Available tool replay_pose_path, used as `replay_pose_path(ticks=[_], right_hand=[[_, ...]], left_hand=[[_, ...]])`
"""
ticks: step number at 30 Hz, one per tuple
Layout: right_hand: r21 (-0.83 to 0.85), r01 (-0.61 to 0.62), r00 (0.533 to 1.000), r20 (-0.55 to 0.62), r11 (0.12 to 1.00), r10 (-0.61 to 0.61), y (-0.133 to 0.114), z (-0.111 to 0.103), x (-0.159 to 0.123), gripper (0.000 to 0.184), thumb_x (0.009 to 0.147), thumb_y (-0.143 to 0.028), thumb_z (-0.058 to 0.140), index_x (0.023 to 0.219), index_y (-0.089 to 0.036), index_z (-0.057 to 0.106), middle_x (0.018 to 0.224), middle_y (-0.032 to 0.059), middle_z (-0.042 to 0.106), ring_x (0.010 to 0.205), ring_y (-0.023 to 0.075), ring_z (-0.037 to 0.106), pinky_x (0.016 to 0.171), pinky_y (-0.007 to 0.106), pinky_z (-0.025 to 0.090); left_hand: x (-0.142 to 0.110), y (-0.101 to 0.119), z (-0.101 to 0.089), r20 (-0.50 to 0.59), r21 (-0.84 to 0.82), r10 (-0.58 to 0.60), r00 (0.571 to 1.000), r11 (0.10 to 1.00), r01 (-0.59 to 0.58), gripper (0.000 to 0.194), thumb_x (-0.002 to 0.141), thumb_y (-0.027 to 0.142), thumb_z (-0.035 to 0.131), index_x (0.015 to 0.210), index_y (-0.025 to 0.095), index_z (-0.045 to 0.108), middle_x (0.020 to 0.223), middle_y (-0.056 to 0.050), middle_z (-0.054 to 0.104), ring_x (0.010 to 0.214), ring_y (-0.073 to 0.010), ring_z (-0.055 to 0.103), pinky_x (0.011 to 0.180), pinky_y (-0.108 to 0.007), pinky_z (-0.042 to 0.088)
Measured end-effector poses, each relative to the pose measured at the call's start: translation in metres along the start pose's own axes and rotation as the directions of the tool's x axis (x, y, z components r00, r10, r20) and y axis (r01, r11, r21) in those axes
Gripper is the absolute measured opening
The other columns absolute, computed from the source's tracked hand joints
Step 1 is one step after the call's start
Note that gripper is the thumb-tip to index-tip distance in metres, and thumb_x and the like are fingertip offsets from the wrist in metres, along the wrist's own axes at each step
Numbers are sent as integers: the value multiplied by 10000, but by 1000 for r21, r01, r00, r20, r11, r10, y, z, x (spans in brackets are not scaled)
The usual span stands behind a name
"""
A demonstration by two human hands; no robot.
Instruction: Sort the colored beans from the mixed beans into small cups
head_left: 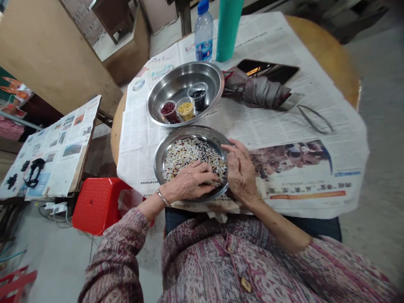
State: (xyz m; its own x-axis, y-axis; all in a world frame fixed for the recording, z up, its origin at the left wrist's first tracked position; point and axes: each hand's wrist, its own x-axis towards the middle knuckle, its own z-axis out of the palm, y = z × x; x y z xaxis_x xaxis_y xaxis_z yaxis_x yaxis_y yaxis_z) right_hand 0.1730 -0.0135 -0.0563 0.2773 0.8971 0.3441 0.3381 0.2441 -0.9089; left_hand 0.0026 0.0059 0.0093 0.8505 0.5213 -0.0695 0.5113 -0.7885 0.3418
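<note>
A shallow steel dish lies on the newspaper in front of me, spread with mixed grains in white, dark red, yellow and black. My left hand, a silver bangle at its wrist, reaches into the dish. Its fingers are bent together with their tips down among the grains; what they pinch, if anything, is hidden. At the dish's right rim is my right hand, fingers partly stretched and apart, nothing visible in them. Behind the dish, a larger steel basin holds clear cups of red beans, yellow beans and black beans.
Newspaper covers the round table. A water bottle and a green cylinder stand at the back. A folded umbrella lies by a dark tablet. A red stool and a newspaper-covered side table are at left.
</note>
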Motion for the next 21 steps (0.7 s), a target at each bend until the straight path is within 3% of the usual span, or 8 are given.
replay_pose_path(ticks=[3,6,12,15,19,21], right_hand=[[-11,-1,1000,4,1000,1,0,0,0,432,1030,-508,322,1167,-245,636,1387,116,579,1318,256,525,1123,542,411],[-13,-3,1000,11,1000,3,-1,0,1,421,1026,-513,332,1162,-255,635,1394,105,576,1325,261,520,1125,556,405],[-15,-5,1000,10,1000,5,-1,-1,1,410,1022,-515,345,1160,-265,639,1395,108,579,1326,254,524,1134,545,399],[-34,1,1000,18,999,0,0,-1,1,413,1024,-504,346,1166,-249,638,1406,117,574,1330,256,522,1137,553,394],[-42,9,1000,10,999,-8,2,0,1,409,1023,-503,347,1165,-251,636,1397,113,583,1323,252,530,1143,548,390],[-39,11,1000,5,999,-10,2,0,1,406,1021,-503,352,1164,-249,636,1392,113,586,1317,252,534,1143,541,391]], left_hand=[[-19,-9,-5,4,43,-54,999,998,53,110,948,229,582,1029,214,654,1122,-50,613,1055,-191,570,1005,-367,490],[-35,-20,-10,-78,78,-161,984,983,167,118,933,148,556,998,196,641,1089,-54,600,1038,-193,562,962,-359,514],[-42,-30,-10,-344,85,-336,877,919,385,138,922,105,565,1033,170,614,1104,-86,563,1089,-217,552,989,-391,521],[-28,-24,-9,-284,89,-291,914,941,327,225,929,193,621,1151,183,591,1186,-90,561,1162,-231,534,1045,-415,493],[-1,-16,-10,-115,138,-285,952,944,300,625,825,373,773,1359,212,489,1440,-132,442,1306,-329,448,1085,-516,451],[12,-16,-10,-59,127,-296,953,945,301,573,831,339,758,1332,196,519,1409,-137,463,1280,-327,472,1070,-506,462]])
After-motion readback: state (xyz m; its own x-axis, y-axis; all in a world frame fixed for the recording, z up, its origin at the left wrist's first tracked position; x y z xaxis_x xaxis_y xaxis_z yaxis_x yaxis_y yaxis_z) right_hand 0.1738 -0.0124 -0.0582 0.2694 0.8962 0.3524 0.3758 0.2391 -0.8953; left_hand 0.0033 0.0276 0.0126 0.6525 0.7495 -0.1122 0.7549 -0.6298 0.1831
